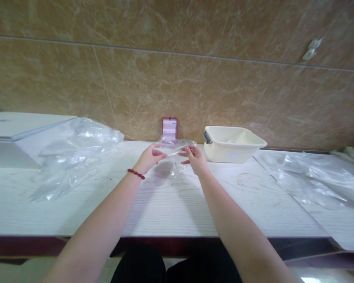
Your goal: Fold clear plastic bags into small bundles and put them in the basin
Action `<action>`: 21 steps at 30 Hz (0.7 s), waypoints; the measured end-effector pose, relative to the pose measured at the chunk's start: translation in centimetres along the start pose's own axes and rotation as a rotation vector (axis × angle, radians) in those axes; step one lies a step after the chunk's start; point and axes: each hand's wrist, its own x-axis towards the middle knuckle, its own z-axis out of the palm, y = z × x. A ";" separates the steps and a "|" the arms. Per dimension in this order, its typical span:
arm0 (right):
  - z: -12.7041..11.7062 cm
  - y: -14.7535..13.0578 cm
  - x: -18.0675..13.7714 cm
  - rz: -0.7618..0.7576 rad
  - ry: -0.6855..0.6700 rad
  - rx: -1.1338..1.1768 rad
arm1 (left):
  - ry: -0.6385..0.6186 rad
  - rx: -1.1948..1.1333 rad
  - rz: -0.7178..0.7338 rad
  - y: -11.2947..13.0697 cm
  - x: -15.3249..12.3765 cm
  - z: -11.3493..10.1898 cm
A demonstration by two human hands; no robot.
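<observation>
A clear plastic bag [174, 148] is stretched between my two hands above the middle of the white table. My left hand [150, 157], with a red bead bracelet at the wrist, grips the bag's left side between thumb and fingers. On the other side, my right hand [195, 158] pinches the bag near its right end. A crumpled lower part of the bag hangs down between the hands. Just behind the bag a phone [169, 127] with a lit screen leans against the wall.
A cream plastic bin [230, 151] with a grey handle stands right of my hands. Clear plastic bags [73, 153] lie at the left beside a white box [26, 137]. More plastic bags [309, 181] cover the right side. The white table [171, 212] meets a brown marbled wall [224, 86].
</observation>
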 end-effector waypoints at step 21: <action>0.3 -0.6 -0.1 -0.115 0.077 0.101 | 0.128 0.304 0.280 0.2 0.0 -0.9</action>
